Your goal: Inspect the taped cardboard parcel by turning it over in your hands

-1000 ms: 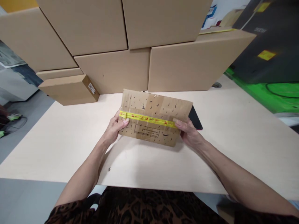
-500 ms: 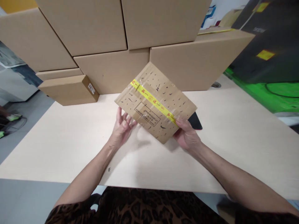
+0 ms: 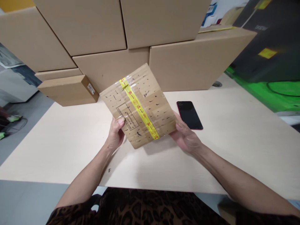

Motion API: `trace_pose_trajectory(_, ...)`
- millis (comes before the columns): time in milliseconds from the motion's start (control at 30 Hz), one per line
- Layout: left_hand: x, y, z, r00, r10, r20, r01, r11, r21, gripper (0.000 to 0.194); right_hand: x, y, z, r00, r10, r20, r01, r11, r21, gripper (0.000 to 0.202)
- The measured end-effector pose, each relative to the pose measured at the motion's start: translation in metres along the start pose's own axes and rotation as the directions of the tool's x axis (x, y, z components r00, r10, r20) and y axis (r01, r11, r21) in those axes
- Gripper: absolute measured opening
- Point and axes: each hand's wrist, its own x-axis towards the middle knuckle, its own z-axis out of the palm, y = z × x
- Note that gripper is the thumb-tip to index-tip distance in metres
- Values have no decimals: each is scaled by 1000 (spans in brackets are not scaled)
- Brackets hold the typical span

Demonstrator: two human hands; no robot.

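Note:
A flat brown cardboard package (image 3: 157, 109) is held up, tilted, above the pale table (image 3: 82, 150). Yellow tape with red print runs across its face, beside a printed black rectangle and small dark marks. My left hand (image 3: 116, 132) grips its lower left edge, thumb on the face near the printed rectangle and the fingers behind. At the package's right corner is my right hand (image 3: 186, 134), closed on the edge, its fingers partly hidden. A black phone with a red rim (image 3: 189, 115) lies on the table just beyond my right hand.
Large cardboard boxes (image 3: 182, 68) are stacked along the table's back. A smaller box (image 3: 67, 90) with a white label stands at the back left. At the right are a dark case (image 3: 262, 37) and a green surface (image 3: 278, 93). The table's front edge is close to my body.
The package has turned clockwise and shifted left, uncovering the phone. My left hand, open beneath the package's edge before, has closed on it. My right hand still holds the right side.

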Motion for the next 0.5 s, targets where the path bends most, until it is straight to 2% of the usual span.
trace_pose_trajectory(100, 0, 6, -1, 999, -46, -24, 46, 999, 5, 53, 1, 1, -1, 999, 47, 20, -47, 999, -10, 82)
trace_pose_trajectory(200, -3, 10, -2, 996, -87, 19, 86, 995, 55, 51, 2, 3, -1, 996, 57, 75, -55, 998, -23, 78)
trace_pose_trajectory(333, -4, 11, -4, 988, -116, 105, 104, 988, 113, 54, 0, 1, 2, 989, 1, 149, 3, 1000, -27, 65)
trace_pose_trajectory(500, -4, 11, -9, 971, -176, 164, 155, 979, 135, 55, -4, -10, 10, 984, -72, 164, 81, 996, -48, 64)
